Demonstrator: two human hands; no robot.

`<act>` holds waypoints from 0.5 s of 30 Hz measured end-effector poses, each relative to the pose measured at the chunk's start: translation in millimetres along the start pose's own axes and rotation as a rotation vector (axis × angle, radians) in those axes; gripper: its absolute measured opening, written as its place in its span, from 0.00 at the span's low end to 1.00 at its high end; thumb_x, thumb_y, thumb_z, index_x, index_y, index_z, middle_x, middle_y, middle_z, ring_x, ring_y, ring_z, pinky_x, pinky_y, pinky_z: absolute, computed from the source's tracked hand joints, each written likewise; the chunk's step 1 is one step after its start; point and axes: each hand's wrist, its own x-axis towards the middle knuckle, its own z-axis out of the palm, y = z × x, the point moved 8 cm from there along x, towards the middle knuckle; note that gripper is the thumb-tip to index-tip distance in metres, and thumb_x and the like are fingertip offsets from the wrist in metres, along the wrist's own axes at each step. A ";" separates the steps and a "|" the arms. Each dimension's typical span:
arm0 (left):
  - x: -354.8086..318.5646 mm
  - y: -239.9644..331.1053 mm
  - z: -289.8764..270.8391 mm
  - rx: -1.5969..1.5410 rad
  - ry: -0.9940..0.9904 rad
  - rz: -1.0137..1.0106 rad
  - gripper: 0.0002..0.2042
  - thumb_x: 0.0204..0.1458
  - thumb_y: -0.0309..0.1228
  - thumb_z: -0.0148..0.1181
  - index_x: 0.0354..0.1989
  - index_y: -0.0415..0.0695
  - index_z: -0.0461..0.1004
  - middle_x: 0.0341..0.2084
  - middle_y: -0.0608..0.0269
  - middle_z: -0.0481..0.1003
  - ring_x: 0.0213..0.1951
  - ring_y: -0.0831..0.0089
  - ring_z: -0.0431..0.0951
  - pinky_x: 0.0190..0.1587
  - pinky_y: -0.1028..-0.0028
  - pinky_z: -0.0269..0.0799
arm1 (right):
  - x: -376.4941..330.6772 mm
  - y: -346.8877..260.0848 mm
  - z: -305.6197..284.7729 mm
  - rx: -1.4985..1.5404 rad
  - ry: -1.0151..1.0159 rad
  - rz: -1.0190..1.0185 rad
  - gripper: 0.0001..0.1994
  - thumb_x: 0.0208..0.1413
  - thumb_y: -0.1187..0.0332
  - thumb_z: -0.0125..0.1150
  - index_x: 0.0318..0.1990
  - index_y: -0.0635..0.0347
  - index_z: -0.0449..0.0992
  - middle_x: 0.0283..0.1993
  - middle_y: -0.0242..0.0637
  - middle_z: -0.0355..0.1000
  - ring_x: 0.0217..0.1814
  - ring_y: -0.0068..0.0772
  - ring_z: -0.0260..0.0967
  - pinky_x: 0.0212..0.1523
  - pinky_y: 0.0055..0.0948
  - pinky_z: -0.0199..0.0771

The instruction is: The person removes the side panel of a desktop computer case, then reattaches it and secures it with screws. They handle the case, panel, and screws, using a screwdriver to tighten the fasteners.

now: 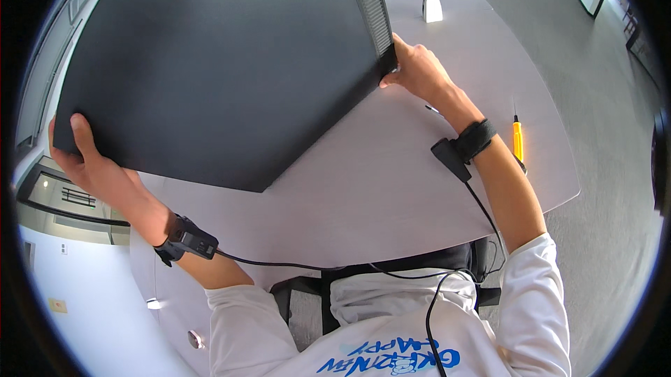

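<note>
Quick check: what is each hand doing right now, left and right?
Left hand: closed on the lower left corner of the large flat black rectangular panel.
Right hand: closed on the panel's right corner, beside its ribbed grey edge.

A large flat black panel (210,62) with a matte, unmarked face is held tilted above the grey table (391,181), one corner pointing down toward the near edge. A ribbed grey strip runs along its right side. It is gripped at the lower left corner by the left hand (87,160) and at the right edge by the right hand (416,69)
</note>
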 end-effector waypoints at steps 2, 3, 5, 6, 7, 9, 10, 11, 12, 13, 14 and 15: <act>0.8 0.1 -0.8 0.004 0.025 -0.018 0.21 0.61 0.42 0.66 0.56 0.44 0.72 0.49 0.51 0.77 0.46 0.61 0.84 0.44 0.67 0.89 | -1.4 -3.1 -3.0 0.005 0.008 0.003 0.33 0.45 0.65 0.81 0.56 0.57 0.66 0.37 0.53 0.80 0.46 0.63 0.78 0.45 0.53 0.79; 0.7 1.0 -1.3 0.023 0.038 -0.017 0.21 0.60 0.42 0.66 0.56 0.45 0.71 0.49 0.51 0.77 0.47 0.60 0.84 0.44 0.67 0.89 | -1.9 -5.5 -4.6 -0.001 0.009 0.002 0.32 0.46 0.65 0.80 0.56 0.55 0.66 0.38 0.53 0.80 0.46 0.63 0.78 0.46 0.53 0.79; 1.0 1.7 -0.4 0.009 0.054 -0.027 0.22 0.59 0.42 0.67 0.56 0.45 0.71 0.51 0.50 0.77 0.47 0.60 0.84 0.43 0.66 0.89 | -2.7 -5.3 -5.5 -0.037 -0.018 0.065 0.33 0.46 0.64 0.80 0.56 0.55 0.66 0.38 0.53 0.80 0.46 0.63 0.78 0.46 0.53 0.79; 1.5 3.4 2.2 -0.002 0.039 -0.014 0.22 0.59 0.42 0.67 0.56 0.45 0.71 0.51 0.50 0.76 0.47 0.60 0.84 0.43 0.65 0.89 | -3.0 -5.0 -5.9 -0.054 -0.029 0.095 0.33 0.46 0.64 0.80 0.57 0.55 0.65 0.38 0.53 0.80 0.46 0.63 0.78 0.46 0.53 0.79; 1.6 5.5 4.4 -0.014 0.025 0.001 0.22 0.59 0.42 0.67 0.56 0.45 0.71 0.52 0.50 0.76 0.47 0.60 0.84 0.43 0.65 0.89 | -3.8 -7.1 -7.3 -0.080 -0.035 0.087 0.33 0.46 0.63 0.81 0.56 0.57 0.65 0.37 0.52 0.80 0.45 0.63 0.79 0.46 0.52 0.80; 1.9 6.4 6.6 -0.035 0.016 -0.007 0.20 0.60 0.39 0.66 0.56 0.44 0.71 0.55 0.52 0.76 0.50 0.60 0.83 0.46 0.65 0.89 | -4.3 -10.2 -9.2 -0.104 -0.035 0.079 0.34 0.45 0.62 0.81 0.56 0.58 0.65 0.37 0.53 0.80 0.45 0.62 0.79 0.45 0.51 0.80; 2.3 6.6 7.7 -0.060 0.015 -0.006 0.19 0.60 0.37 0.66 0.56 0.44 0.71 0.55 0.52 0.76 0.50 0.61 0.83 0.47 0.65 0.89 | -4.3 -10.8 -9.1 -0.117 -0.044 0.078 0.34 0.45 0.62 0.81 0.56 0.59 0.65 0.37 0.53 0.80 0.45 0.62 0.79 0.45 0.51 0.80; 2.4 7.1 8.1 -0.083 0.016 -0.004 0.18 0.61 0.36 0.65 0.56 0.45 0.71 0.56 0.53 0.76 0.51 0.61 0.82 0.48 0.66 0.88 | -4.8 -10.8 -9.4 -0.095 -0.047 0.079 0.34 0.45 0.62 0.81 0.55 0.61 0.65 0.37 0.53 0.80 0.45 0.62 0.79 0.45 0.51 0.80; 2.6 7.0 8.1 -0.104 0.019 -0.004 0.17 0.61 0.35 0.65 0.55 0.45 0.71 0.56 0.54 0.75 0.52 0.61 0.82 0.49 0.66 0.88 | -5.5 -10.9 -9.5 -0.095 -0.049 0.079 0.34 0.45 0.62 0.80 0.56 0.61 0.65 0.37 0.53 0.80 0.45 0.62 0.79 0.45 0.51 0.80; 2.9 5.4 8.3 -0.127 0.019 -0.022 0.16 0.61 0.32 0.65 0.55 0.45 0.71 0.57 0.55 0.75 0.53 0.62 0.81 0.50 0.67 0.87 | -6.2 -10.3 -8.9 -0.095 -0.058 0.085 0.34 0.45 0.62 0.80 0.56 0.61 0.65 0.37 0.53 0.80 0.45 0.62 0.79 0.46 0.51 0.80; 3.4 5.5 8.2 -0.125 0.020 -0.017 0.16 0.61 0.33 0.65 0.55 0.46 0.71 0.57 0.55 0.75 0.53 0.62 0.81 0.50 0.67 0.87 | -6.9 -9.9 -8.3 -0.094 -0.067 0.090 0.34 0.45 0.62 0.80 0.56 0.61 0.65 0.36 0.53 0.80 0.45 0.62 0.79 0.46 0.51 0.80; 3.9 5.4 8.2 -0.124 0.021 -0.010 0.16 0.61 0.33 0.65 0.55 0.46 0.71 0.57 0.55 0.75 0.53 0.62 0.81 0.50 0.67 0.87 | -7.3 -10.9 -8.3 -0.098 -0.068 0.077 0.34 0.46 0.62 0.80 0.56 0.61 0.65 0.36 0.53 0.80 0.45 0.62 0.79 0.46 0.51 0.79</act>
